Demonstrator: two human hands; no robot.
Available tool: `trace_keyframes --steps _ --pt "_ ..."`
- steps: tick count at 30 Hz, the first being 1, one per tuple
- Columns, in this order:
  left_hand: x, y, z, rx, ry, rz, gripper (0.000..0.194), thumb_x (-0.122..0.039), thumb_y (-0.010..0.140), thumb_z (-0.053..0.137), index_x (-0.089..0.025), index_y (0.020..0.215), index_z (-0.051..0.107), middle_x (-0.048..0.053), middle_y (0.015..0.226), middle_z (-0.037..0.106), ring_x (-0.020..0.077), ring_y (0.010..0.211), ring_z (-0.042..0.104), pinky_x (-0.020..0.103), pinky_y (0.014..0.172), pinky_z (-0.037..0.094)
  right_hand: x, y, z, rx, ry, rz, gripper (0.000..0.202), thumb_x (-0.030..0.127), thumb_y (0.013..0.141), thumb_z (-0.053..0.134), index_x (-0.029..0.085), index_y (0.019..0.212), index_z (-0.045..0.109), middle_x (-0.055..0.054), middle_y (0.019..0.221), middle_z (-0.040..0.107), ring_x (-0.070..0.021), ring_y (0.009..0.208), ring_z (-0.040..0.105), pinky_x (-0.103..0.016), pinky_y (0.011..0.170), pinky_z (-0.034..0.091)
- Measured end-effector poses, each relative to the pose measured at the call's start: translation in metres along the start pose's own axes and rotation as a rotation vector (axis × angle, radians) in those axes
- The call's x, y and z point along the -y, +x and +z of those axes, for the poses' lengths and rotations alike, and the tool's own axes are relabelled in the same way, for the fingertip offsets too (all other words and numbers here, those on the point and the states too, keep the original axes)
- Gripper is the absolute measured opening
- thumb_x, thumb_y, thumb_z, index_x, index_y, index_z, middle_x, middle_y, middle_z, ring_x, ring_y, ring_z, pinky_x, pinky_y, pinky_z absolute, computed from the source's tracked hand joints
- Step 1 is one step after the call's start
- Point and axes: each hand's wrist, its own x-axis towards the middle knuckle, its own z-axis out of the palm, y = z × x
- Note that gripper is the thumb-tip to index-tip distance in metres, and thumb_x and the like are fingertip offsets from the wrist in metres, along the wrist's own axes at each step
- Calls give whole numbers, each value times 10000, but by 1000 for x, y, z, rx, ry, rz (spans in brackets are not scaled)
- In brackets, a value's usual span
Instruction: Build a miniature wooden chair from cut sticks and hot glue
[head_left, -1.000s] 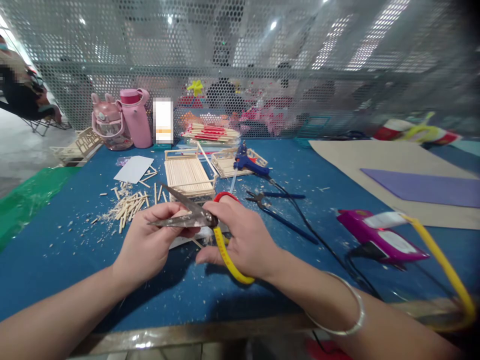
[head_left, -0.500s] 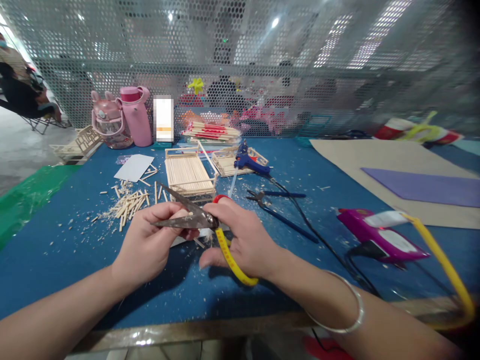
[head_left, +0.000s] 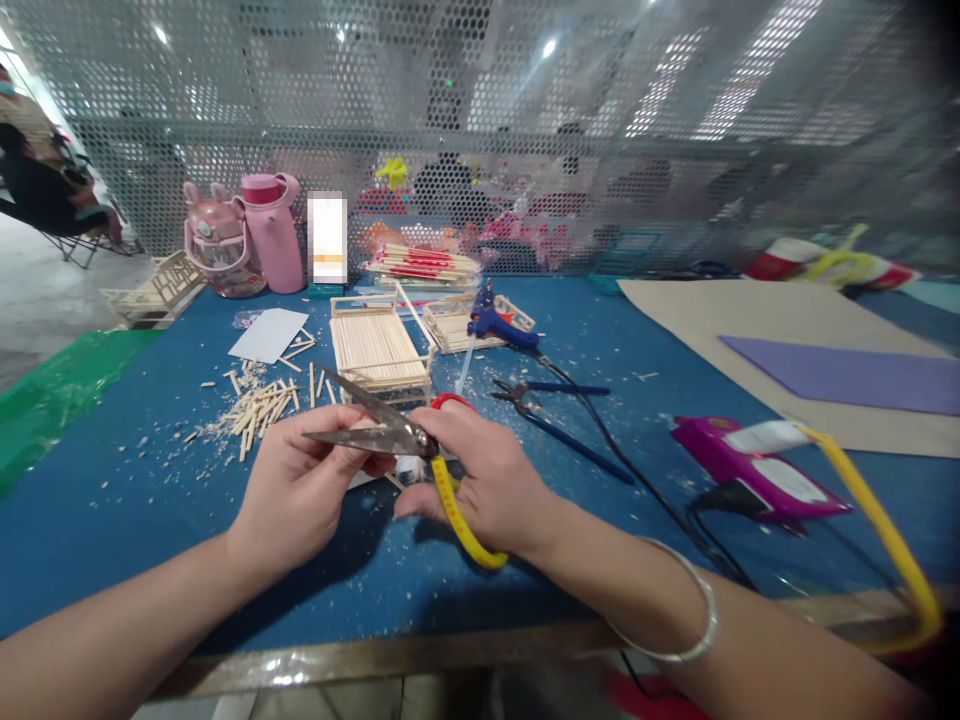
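My right hand (head_left: 487, 480) holds scissors (head_left: 390, 435) by their red and yellow handles, with the blades spread and pointing left. The closed fingers of my left hand (head_left: 300, 480) are at the blades; whatever they pinch is too small or hidden to name. Beyond the hands stands a small frame of wooden sticks (head_left: 379, 345). Cut stick pieces (head_left: 262, 410) lie in a pile behind my left hand.
A blue glue gun (head_left: 502, 328) rests on a second stick frame. Pliers (head_left: 562, 420) and a magenta tool (head_left: 757, 470) are to the right. Pink bottles (head_left: 274, 235) stand at the back left, before a perforated metal screen (head_left: 300, 90).
The scissor blades have closed slightly, the lower one tilting up a little. My left hand has barely moved, and the surroundings look the same.
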Motion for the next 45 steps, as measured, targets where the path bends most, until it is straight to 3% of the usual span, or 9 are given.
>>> trace_keyframes --steps 14,18,23,26,28,32,37,40,45 --pt "2 4 2 -43 -90 -92 271 -414 751 689 -151 703 641 -13 596 624 82 550 580 178 555 508 -7 3 1 -29 122 91 625 690 733 525 159 1060 563 -76 918 650 -169 801 604 -282 707 485" --pt "4 8 2 -5 -42 -132 311 -446 756 664 -147 694 602 -20 590 585 81 527 559 185 523 509 -7 11 -17 5 -33 196 455 498 765 626 169 1071 552 -64 900 643 -169 762 594 -292 694 484" --pt "6 13 2 -91 24 -126 237 -379 786 628 -156 737 567 -27 608 549 73 513 526 145 412 436 6 -2 -73 285 -290 462 428 202 689 614 198 1104 507 -23 739 617 -151 569 561 -264 503 446" --pt "7 12 3 -105 21 -143 167 -325 814 589 -163 784 556 -24 653 549 70 512 523 142 392 415 9 -30 -98 522 -319 531 345 235 736 566 213 1079 536 -60 799 667 -187 608 627 -289 504 486" --pt "7 11 4 -73 51 -166 155 -313 829 568 -163 790 560 -20 645 553 69 497 510 143 388 398 4 -51 -102 578 -364 567 334 275 761 573 204 1087 560 -94 902 689 -228 731 669 -327 580 528" --pt "11 10 4 16 128 -221 192 -311 849 539 -163 728 564 -26 543 536 58 405 426 162 376 339 -16 -71 -90 509 -516 533 341 283 810 534 161 1125 580 -126 961 694 -249 799 675 -364 642 536" --pt "18 14 -3 83 363 -117 284 -297 864 496 -180 611 551 -31 491 510 77 418 415 193 419 311 -14 -30 -76 544 -697 345 194 280 804 536 184 880 688 -100 731 655 -255 645 632 -364 537 476" --pt "20 15 -5 139 598 25 266 -258 850 509 -177 609 589 -30 495 522 98 474 441 201 473 316 -1 10 -57 386 -459 183 258 231 862 505 168 1073 640 -95 940 697 -219 830 646 -342 705 494" --pt "20 14 -5 207 699 95 256 -252 871 470 -169 717 658 7 605 622 124 559 522 216 546 361 3 40 -15 501 -149 -19 143 192 849 567 143 914 685 -49 825 716 -155 736 638 -256 648 453"
